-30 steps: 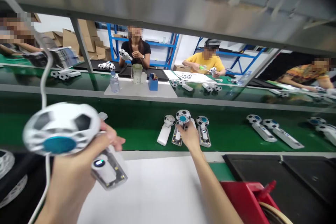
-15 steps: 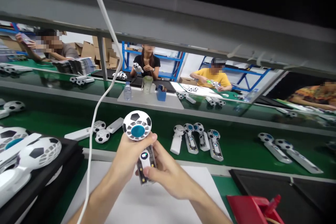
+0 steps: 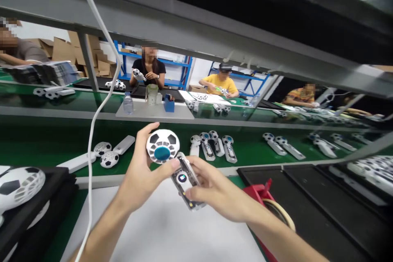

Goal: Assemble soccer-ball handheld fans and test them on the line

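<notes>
A handheld fan (image 3: 163,141) with a white and black football-shaped head and a blue round centre is between my hands, above a white sheet (image 3: 172,233). My left hand (image 3: 139,178) is closed round the left side of the head, its thumb resting by the joint. Around the clear-cased handle (image 3: 183,186) my right hand (image 3: 216,192) is closed, with the thumb pressing on its front. A small round display on the handle is lit. The handle slants down to the right from the head. Some fingers of both hands are hidden behind the fan.
More football fans (image 3: 211,147) lie along the green belt (image 3: 248,143). A white cable (image 3: 92,131) hangs at the left, near my left forearm. Black trays (image 3: 310,196) and a red tape dispenser (image 3: 260,190) stand at the right. Several people sit across the line.
The view has turned to the right. My left hand has shifted from the neck to the side of the fan's head. The handle now slants more to the right, and its display reads differently.
</notes>
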Available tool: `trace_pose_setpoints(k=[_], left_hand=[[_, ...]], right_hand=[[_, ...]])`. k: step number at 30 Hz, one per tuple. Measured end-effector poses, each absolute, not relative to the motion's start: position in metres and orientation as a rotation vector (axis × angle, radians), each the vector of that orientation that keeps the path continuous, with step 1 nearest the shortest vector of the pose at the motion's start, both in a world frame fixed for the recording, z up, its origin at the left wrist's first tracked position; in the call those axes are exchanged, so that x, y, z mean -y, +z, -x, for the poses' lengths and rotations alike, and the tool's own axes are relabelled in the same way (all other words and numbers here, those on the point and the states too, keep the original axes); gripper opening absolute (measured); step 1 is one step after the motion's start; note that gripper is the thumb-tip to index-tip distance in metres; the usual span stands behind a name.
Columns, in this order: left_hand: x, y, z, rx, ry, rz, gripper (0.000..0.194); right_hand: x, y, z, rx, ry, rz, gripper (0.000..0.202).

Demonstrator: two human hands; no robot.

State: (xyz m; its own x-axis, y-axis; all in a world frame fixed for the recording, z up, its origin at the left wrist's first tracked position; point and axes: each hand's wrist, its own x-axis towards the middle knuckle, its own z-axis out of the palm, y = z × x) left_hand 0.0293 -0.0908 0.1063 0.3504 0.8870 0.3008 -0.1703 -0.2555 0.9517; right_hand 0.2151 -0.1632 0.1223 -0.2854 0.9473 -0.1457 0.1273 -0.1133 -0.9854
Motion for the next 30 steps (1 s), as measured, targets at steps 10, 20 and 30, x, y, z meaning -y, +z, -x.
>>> trace_pose_setpoints(k=[10, 20, 30], left_hand=[[0.103, 0.117, -0.04, -0.984, 1.164, -1.606, 0.044], [0.105, 0.116, -0.042, -1.021, 1.172, -1.544, 0.043], [0.093, 0.116, -0.035, -0.656, 0.507, -1.646, 0.039]], right_hand=[[0.191, 0.143, -0.243, 1.418, 1.377, 1.439, 0.056], [0.193, 0.157, -0.246, 1.667, 1.042, 1.542, 0.045], [0.192, 0.159, -0.252, 1.524, 0.554, 1.467, 0.026]])
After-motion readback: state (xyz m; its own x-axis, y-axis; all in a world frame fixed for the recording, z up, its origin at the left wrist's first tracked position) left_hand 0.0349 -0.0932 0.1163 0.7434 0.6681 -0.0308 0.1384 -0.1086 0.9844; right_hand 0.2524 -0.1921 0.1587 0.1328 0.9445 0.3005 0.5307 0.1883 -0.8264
